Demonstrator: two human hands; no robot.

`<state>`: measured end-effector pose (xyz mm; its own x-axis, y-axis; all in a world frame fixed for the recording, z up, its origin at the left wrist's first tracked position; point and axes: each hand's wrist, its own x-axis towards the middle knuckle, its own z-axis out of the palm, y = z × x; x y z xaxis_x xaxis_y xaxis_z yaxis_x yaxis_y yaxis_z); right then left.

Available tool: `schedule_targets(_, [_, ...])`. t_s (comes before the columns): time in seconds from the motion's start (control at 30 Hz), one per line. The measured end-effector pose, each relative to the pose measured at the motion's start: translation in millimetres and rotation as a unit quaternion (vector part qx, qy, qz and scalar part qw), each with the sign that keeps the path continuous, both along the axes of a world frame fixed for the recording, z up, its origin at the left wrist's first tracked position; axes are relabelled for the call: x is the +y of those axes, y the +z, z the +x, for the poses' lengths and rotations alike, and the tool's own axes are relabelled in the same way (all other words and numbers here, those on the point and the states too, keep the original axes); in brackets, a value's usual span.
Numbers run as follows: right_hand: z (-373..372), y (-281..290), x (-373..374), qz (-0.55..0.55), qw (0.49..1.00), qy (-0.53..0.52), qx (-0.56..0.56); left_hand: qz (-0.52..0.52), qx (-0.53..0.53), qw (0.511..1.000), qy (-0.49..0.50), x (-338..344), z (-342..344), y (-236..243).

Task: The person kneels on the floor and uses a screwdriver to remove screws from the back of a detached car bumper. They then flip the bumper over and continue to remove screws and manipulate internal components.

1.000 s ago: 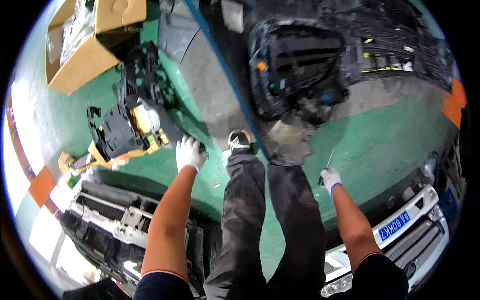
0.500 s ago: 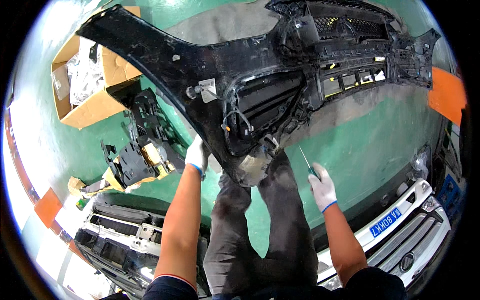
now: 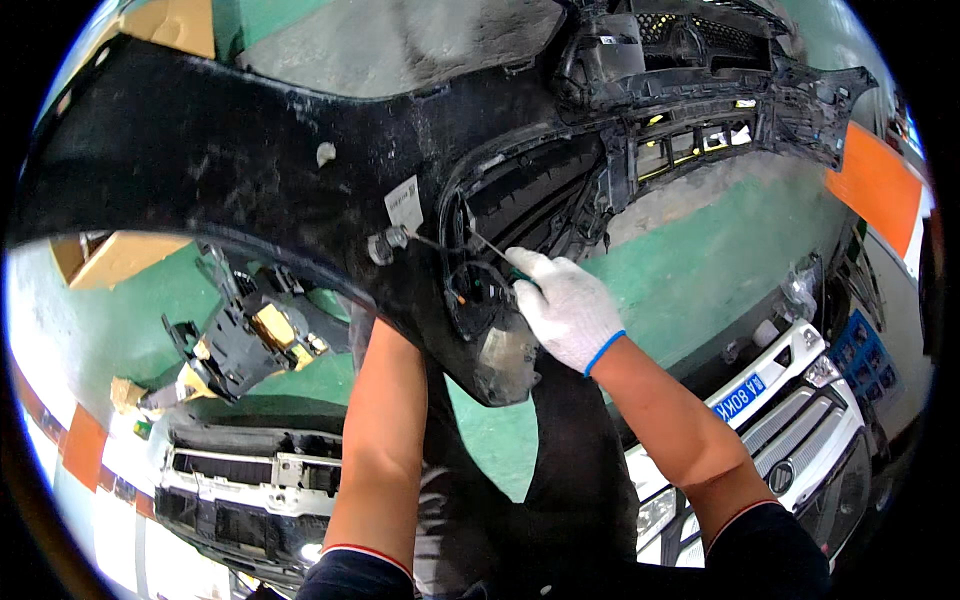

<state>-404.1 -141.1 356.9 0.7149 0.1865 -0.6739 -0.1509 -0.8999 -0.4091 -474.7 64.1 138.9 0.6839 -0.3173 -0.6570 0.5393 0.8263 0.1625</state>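
A large black car bumper (image 3: 290, 180) spans the view with its inner side up, its near end over my legs. My right hand (image 3: 570, 310), in a white glove, grips a screwdriver (image 3: 488, 244). The thin shaft points up and left toward the rim of the bumper's side opening; whether the tip touches is unclear. Beside it runs a thin cable (image 3: 470, 266), and a round sensor (image 3: 381, 247) sits near a white label (image 3: 404, 205). My left forearm (image 3: 385, 430) goes under the bumper's near edge, which hides that hand and its fingers.
At the left, black plastic parts with yellowish foam (image 3: 245, 340) lie on the green floor, near a cardboard box (image 3: 120, 258). Below them stands a dark front-end assembly (image 3: 240, 500). A white car front (image 3: 780, 430) is at the right, an orange panel (image 3: 872, 190) beyond it.
My right hand has brought the screwdriver up and left to the bumper's opening. The bumper's near end appears closer and larger. My left hand has gone out of sight beneath it.
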Motion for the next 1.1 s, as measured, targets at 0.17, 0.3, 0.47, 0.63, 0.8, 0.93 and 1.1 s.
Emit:
schedule_targets(0.17, [26.9,-8.1,38.0,-0.095,0.994,-0.006,0.058,-0.031,0.036,0.999,-0.007,3.4,-1.0,8.7])
schedule_targets(0.3, [32.8,-22.4,49.1,-0.103,0.993,-0.014,0.053,-0.039,0.062,0.997,-0.012,12.6,-6.7,20.7])
schedule_targets(0.47, [32.7,-25.0,55.2,-0.099,0.994,-0.001,0.041,-0.038,0.090,0.995,-0.010,15.2,-15.6,39.2])
schedule_targets(0.63, [36.2,-14.3,61.3,-0.112,0.992,0.024,0.056,-0.033,0.107,0.994,0.001,13.5,-18.4,53.0])
schedule_targets(0.8, [37.2,-18.5,61.3,-0.127,0.989,0.047,0.063,-0.031,0.100,0.994,0.008,12.6,-2.2,49.2])
schedule_targets(0.93, [35.9,-11.8,69.1,-0.148,0.985,0.039,0.080,-0.035,0.098,0.995,0.010,15.5,-0.2,55.0])
schedule_targets(1.1, [36.0,-9.7,78.8,-0.152,0.985,0.025,0.073,-0.042,0.092,0.995,0.012,15.9,5.3,55.5])
